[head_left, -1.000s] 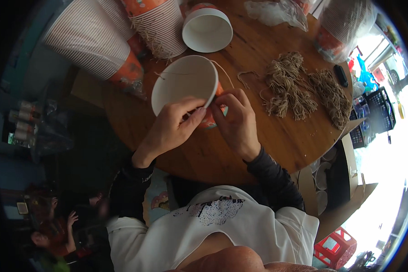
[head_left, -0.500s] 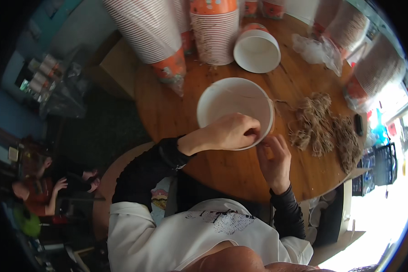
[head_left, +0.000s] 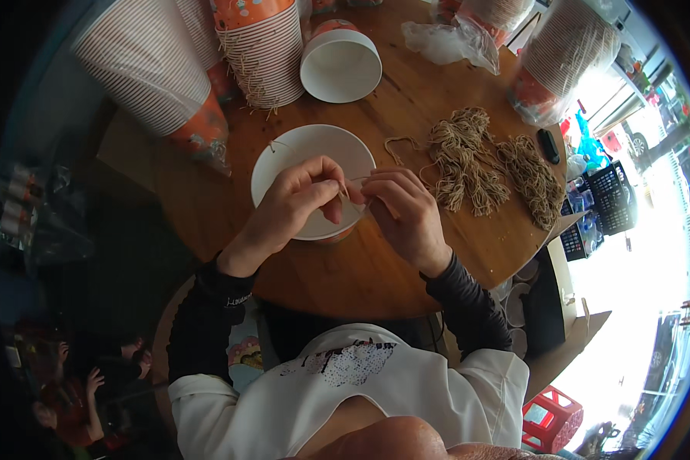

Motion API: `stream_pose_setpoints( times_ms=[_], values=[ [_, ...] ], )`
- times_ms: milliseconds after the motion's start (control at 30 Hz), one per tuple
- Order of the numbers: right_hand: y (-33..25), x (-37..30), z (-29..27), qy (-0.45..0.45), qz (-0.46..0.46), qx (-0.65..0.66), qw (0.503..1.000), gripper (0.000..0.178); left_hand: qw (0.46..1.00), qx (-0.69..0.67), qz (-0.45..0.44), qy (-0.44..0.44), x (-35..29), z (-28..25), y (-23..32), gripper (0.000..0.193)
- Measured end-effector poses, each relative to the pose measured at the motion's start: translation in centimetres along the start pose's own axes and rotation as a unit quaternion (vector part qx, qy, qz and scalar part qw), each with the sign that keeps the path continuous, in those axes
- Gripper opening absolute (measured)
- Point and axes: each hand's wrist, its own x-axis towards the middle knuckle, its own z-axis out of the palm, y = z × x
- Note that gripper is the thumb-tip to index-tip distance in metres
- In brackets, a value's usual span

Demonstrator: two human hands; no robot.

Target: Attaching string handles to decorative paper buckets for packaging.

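Observation:
A large paper bucket (head_left: pixel 284 165), white inside, stands mouth up on the wooden table in front of me. Over its right part, my left hand (head_left: pixel 291 203) pinches a thin piece of string (head_left: pixel 345 188) between thumb and fingers. My right hand (head_left: pixel 402 211) is closed close beside it, fingertips together on the same string, at the bucket's right rim. A bit of string also crosses the far left rim. To the right lie two loose bundles of brown string, a larger one (head_left: pixel 468 161) and a smaller one (head_left: pixel 535 180).
Behind the bucket, another white-lined bucket (head_left: pixel 341 67) lies tipped beside a tall stack of orange buckets (head_left: pixel 264 57) with string ends hanging. Plastic-wrapped stacks stand far left (head_left: pixel 149 73) and far right (head_left: pixel 563 61). A small black object (head_left: pixel 548 146) sits near the table's right edge.
The view has swung right, so the table things sit further left in it. My hands have risen from the bucket's near right rim and now meet above its opening, fingertips close together.

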Motion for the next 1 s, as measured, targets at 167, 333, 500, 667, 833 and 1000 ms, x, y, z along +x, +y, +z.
stream_pose_setpoints(
  times_ms=[167, 333, 500, 667, 833, 1000],
  values=[
    [-0.5, 0.2, -0.2, -0.01, 0.058, 0.04, 0.997, 0.02, 0.991, -0.127, -0.018, -0.022, 0.5, -1.3, -1.2, 0.012],
    [0.1, 0.9, -0.7, 0.068, 0.011, -0.015, 0.998, 0.02, 0.993, -0.119, -0.01, -0.004, 0.3, 0.0, -0.6, 0.02],
    [0.1, 1.0, -1.3, 0.081, 0.015, -0.04, 0.996, 0.021, 1.0, -0.008, 0.014, 0.026, 0.3, 0.4, -0.5, 0.021],
    [-0.6, 1.1, -1.3, 0.079, 0.01, -0.028, 0.996, 0.021, 0.995, 0.059, 0.047, 0.067, 0.4, 0.7, -0.9, 0.015],
    [-1.0, 1.7, -1.3, 0.07, 0.009, -0.021, 0.997, 0.023, 0.988, 0.053, 0.04, 0.142, 1.2, 0.8, -1.3, 0.012],
    [-0.3, 2.8, -1.3, 0.049, -0.023, -0.036, 0.998, 0.019, 0.993, 0.06, 0.045, 0.089, 1.8, 1.9, -1.8, 0.018]
  ],
)
